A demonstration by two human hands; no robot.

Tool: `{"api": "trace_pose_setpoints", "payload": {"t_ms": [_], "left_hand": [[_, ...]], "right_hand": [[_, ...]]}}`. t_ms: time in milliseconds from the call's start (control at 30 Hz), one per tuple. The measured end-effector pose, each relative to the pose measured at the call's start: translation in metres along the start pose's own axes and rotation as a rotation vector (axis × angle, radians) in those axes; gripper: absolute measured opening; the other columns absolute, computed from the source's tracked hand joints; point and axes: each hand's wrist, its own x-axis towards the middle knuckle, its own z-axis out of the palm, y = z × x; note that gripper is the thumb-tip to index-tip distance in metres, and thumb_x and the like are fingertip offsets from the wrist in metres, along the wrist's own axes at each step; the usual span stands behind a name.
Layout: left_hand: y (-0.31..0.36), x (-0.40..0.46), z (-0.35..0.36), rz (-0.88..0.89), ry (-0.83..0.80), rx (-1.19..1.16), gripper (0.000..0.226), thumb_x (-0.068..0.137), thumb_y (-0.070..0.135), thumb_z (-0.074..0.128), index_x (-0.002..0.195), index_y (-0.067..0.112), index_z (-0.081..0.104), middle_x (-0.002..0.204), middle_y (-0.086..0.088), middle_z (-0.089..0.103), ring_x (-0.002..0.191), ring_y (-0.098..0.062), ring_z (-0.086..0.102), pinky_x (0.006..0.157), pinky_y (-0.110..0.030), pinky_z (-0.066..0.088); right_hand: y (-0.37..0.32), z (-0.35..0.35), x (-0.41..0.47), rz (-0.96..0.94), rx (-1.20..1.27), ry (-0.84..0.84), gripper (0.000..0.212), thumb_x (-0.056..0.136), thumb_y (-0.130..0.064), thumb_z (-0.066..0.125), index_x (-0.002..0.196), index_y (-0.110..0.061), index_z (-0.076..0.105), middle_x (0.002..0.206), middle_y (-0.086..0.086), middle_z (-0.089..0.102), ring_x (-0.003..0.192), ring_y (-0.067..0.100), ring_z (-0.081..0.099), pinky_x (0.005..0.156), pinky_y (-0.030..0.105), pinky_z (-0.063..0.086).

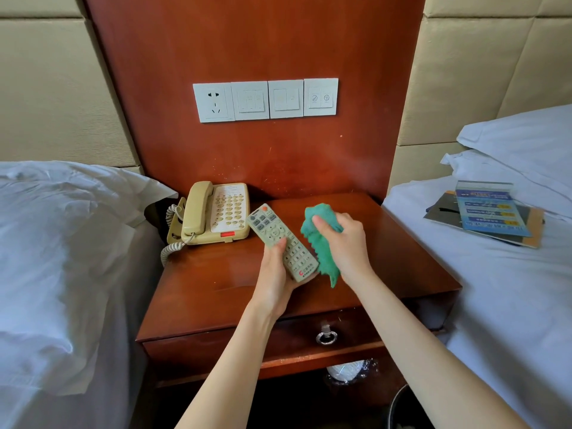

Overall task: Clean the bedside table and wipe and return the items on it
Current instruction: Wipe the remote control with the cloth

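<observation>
Phone (216,213) left of centre on bedside table (387,258). Left hand (277,274) clasps remote control (283,243) by its lower end, long axis running up-left. Right hand (343,239), fisted on green cloth (320,243), sits just right, cloth touching the remote's right edge.

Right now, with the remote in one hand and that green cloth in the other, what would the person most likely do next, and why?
Probably bring the green cloth onto the remote's buttons and rub. The left hand holds the remote face up above the bedside table, while the right hand grips the bunched cloth right beside it. The two look barely apart, so wiping seems the natural next step.
</observation>
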Motion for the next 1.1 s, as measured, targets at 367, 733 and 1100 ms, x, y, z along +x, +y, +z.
{"api": "trace_pose_setpoints", "payload": {"t_ms": [367,733,1100], "left_hand": [[-0.010,-0.007,0.003,0.163,0.100,0.328,0.033,0.102,0.041,0.036,0.123,0.025,0.057,0.116,-0.005,0.069,0.108,-0.019,0.066,0.091,-0.041,0.054],[-0.018,0.024,0.033,0.224,0.464,0.877,0.043,0.095,0.058,0.036,0.127,0.030,0.037,0.125,0.004,0.040,0.110,-0.015,0.049,0.092,-0.033,0.036],[0.009,0.067,0.028,0.188,0.325,0.694,0.023,0.101,0.035,0.045,0.116,0.019,0.051,0.111,0.000,0.065,0.098,-0.011,0.064,0.078,-0.024,0.051]], "right_hand": [[-0.008,0.019,-0.013,0.284,0.178,-0.403,0.024,0.097,-0.036,0.050,0.109,-0.021,0.063,0.101,0.003,0.073,0.089,0.017,0.071,0.084,0.045,0.057],[0.024,-0.027,-0.008,0.576,0.700,-0.629,0.043,0.093,-0.035,0.050,0.134,-0.025,0.050,0.128,0.008,0.062,0.118,0.025,0.060,0.096,0.041,0.049],[0.043,-0.016,0.022,0.329,0.220,-0.443,0.026,0.096,-0.034,0.051,0.098,-0.013,0.067,0.089,0.008,0.074,0.084,0.022,0.072,0.073,0.035,0.058]]}}
